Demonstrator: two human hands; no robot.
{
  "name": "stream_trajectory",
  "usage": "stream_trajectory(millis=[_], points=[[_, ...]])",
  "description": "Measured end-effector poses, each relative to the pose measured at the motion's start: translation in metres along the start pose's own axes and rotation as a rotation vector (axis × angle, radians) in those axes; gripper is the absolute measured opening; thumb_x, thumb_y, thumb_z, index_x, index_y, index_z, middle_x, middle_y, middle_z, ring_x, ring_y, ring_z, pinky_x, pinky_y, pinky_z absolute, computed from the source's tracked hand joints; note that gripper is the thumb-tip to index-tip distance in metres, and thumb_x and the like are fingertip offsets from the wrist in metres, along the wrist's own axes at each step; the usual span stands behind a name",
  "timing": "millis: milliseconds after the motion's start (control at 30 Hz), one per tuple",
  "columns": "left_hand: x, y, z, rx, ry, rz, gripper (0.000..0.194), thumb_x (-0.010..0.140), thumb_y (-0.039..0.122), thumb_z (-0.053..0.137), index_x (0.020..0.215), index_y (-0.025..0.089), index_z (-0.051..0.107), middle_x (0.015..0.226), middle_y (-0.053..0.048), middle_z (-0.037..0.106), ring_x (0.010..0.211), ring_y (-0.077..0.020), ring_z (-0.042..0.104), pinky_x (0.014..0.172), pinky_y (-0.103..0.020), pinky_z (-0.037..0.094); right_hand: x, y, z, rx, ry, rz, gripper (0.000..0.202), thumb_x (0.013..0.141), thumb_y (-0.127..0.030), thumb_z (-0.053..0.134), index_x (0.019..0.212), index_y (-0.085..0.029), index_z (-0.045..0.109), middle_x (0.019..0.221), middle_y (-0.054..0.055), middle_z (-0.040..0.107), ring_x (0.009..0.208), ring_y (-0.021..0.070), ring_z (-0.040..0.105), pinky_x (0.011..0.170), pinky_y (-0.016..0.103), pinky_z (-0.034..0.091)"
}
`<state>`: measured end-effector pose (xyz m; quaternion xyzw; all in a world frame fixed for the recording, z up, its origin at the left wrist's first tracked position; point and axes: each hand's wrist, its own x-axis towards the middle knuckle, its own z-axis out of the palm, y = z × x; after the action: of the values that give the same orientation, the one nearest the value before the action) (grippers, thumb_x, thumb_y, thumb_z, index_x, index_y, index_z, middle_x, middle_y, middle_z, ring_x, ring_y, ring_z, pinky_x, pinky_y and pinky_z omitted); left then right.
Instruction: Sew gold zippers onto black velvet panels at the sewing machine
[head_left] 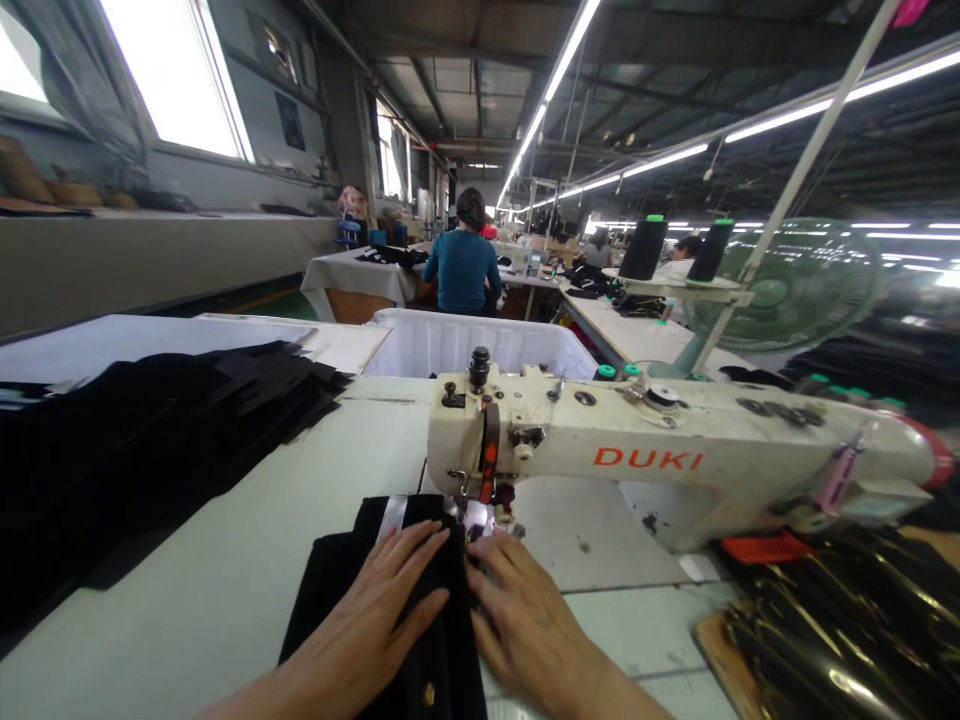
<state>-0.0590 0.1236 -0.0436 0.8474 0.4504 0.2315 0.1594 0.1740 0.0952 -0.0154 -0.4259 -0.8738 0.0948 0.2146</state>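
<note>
A black fabric piece (322, 590) lies on the machine bed, its upper edge at the needle area of a white DUKI sewing machine (577, 430). A pale strip (393, 514) shows near its top, and a small gold-coloured fitting (428, 694) near its bottom. My left hand (382, 610) rests flat on the fabric, fingers stretched toward the needle. My right hand (517, 610) has bent fingers closed at the fabric's right edge, just below the lit presser foot (477, 520). Its fingertips are partly hidden.
Stacked black fabric pieces (150, 450) cover the left of the table. Shiny black pieces (847, 620) lie at right on a board. Behind the machine stand a white plastic bin (480, 335), thread cones (643, 250) and a green fan (780, 285). A person (460, 262) sits farther back, facing away.
</note>
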Motion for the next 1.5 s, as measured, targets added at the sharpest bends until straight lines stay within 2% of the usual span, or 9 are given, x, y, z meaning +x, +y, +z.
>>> stream_trajectory(millis=[100,300,533,667,767,1033,1233,1367,1500], points=[[-0.010,0.005,-0.002,0.094,-0.088,0.084,0.060,0.101,0.042,0.048,0.155,0.035,0.023,0.159,-0.005,0.031,0.145,-0.0370,0.026,0.112,-0.067,0.021,-0.001,0.002,0.005,-0.042,0.002,-0.004,0.041,0.097,-0.028,0.050,0.136,-0.019,0.053,0.140,0.007,0.054,0.135,0.0257,0.043,0.119,0.043,0.032],[0.000,0.002,-0.021,0.092,-0.132,0.224,0.071,0.095,0.042,0.058,0.155,0.032,0.022,0.159,-0.006,0.028,0.144,-0.0360,0.026,0.114,-0.062,0.019,-0.003,0.003,0.008,-0.135,0.035,-0.029,0.040,0.098,-0.034,0.051,0.134,-0.018,0.057,0.140,0.009,0.056,0.135,0.0298,0.046,0.112,0.047,0.042],[0.005,0.003,-0.024,0.101,-0.143,0.254,0.072,0.095,0.039,0.058,0.156,0.029,0.020,0.159,-0.007,0.028,0.145,-0.0347,0.024,0.116,-0.062,0.015,-0.003,0.004,0.010,-0.160,0.080,-0.054,0.038,0.097,-0.034,0.052,0.131,-0.018,0.060,0.138,0.009,0.058,0.133,0.0299,0.049,0.109,0.046,0.046],[0.008,0.006,-0.027,0.113,-0.144,0.296,0.075,0.092,0.032,0.062,0.155,0.029,0.023,0.159,-0.007,0.029,0.144,-0.0342,0.027,0.116,-0.061,0.017,-0.002,0.004,0.010,-0.198,0.094,-0.059,0.037,0.098,-0.034,0.052,0.131,-0.019,0.060,0.137,0.007,0.059,0.133,0.0279,0.049,0.109,0.043,0.046],[0.009,0.006,-0.028,0.153,-0.145,0.317,0.073,0.091,0.033,0.062,0.155,0.027,0.026,0.159,-0.007,0.030,0.144,-0.0339,0.027,0.116,-0.061,0.020,-0.002,0.004,0.010,-0.230,0.123,-0.081,0.037,0.099,-0.036,0.050,0.129,-0.019,0.061,0.136,0.006,0.060,0.131,0.0273,0.051,0.107,0.042,0.048],[0.008,0.006,-0.025,0.171,-0.141,0.294,0.075,0.091,0.031,0.060,0.155,0.022,0.022,0.157,-0.010,0.033,0.143,-0.0312,0.032,0.118,-0.061,0.010,0.000,0.004,0.010,-0.274,0.165,-0.101,0.036,0.100,-0.039,0.046,0.125,-0.020,0.064,0.133,0.004,0.063,0.126,0.0266,0.056,0.101,0.042,0.053],[0.011,0.010,-0.027,0.169,-0.148,0.293,0.075,0.086,0.026,0.061,0.153,0.020,0.027,0.155,-0.012,0.037,0.142,-0.0311,0.034,0.117,-0.062,0.011,0.000,0.003,0.014,-0.253,0.214,-0.099,0.035,0.100,-0.039,0.047,0.123,-0.020,0.064,0.129,0.005,0.065,0.120,0.0266,0.061,0.100,0.043,0.054],[0.010,0.010,-0.026,0.148,-0.146,0.290,0.077,0.084,0.025,0.061,0.154,0.021,0.027,0.154,-0.010,0.039,0.142,-0.0311,0.035,0.118,-0.062,0.010,0.001,0.006,0.014,-0.181,0.203,-0.102,0.031,0.098,-0.035,0.050,0.122,-0.021,0.063,0.127,0.006,0.066,0.120,0.0272,0.060,0.101,0.045,0.053],[0.009,0.009,-0.025,0.149,-0.148,0.285,0.078,0.084,0.025,0.061,0.154,0.022,0.027,0.155,-0.010,0.038,0.142,-0.0315,0.034,0.118,-0.062,0.009,0.010,0.012,0.013,-0.086,0.147,0.007,0.037,0.096,-0.017,0.045,0.131,-0.020,0.055,0.126,0.009,0.064,0.117,0.0250,0.060,0.101,0.045,0.053]])
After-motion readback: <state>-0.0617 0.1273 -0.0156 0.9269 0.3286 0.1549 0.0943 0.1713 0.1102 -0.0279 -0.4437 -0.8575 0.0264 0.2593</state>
